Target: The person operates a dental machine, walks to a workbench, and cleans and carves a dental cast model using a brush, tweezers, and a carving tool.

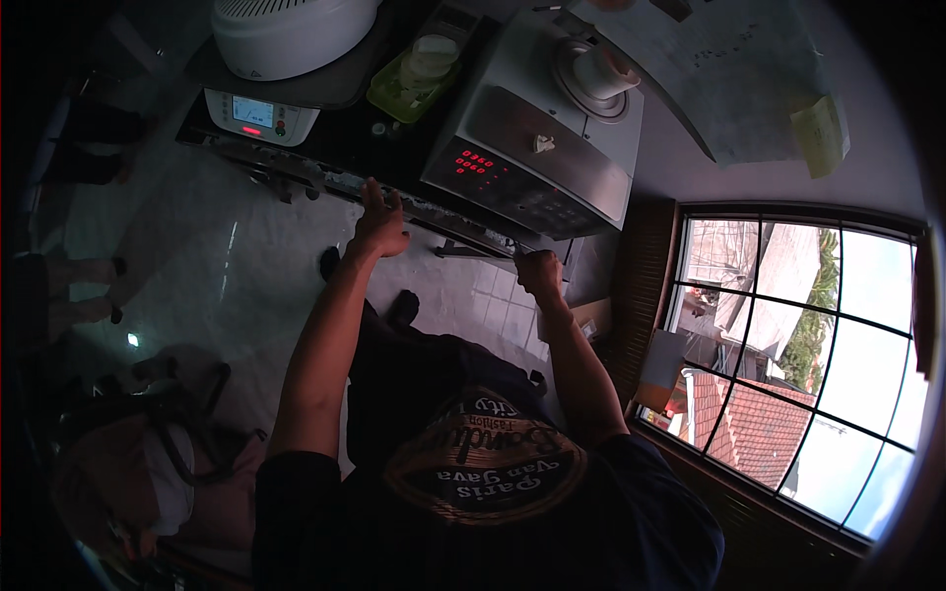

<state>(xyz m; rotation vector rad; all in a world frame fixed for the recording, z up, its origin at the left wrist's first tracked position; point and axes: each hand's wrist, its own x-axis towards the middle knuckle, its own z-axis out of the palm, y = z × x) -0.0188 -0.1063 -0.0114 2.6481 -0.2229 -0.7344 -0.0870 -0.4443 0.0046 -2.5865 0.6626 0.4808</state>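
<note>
Showing a pale-chipped front edge, a black table (340,180) stands at eleven o'clock.
Left hand (382,225), fingers parted, nears it; right hand (540,273) curls by its corner, whether pinching anything I cannot tell.

This looks like a laboratory, judging by the white instrument (264,120) with its lit screen (253,110) beyond the left grip (379,219) and the steel box (562,163) with red digits (474,161) beyond the right grip (537,268), both on a black tabletop (335,138).
</note>
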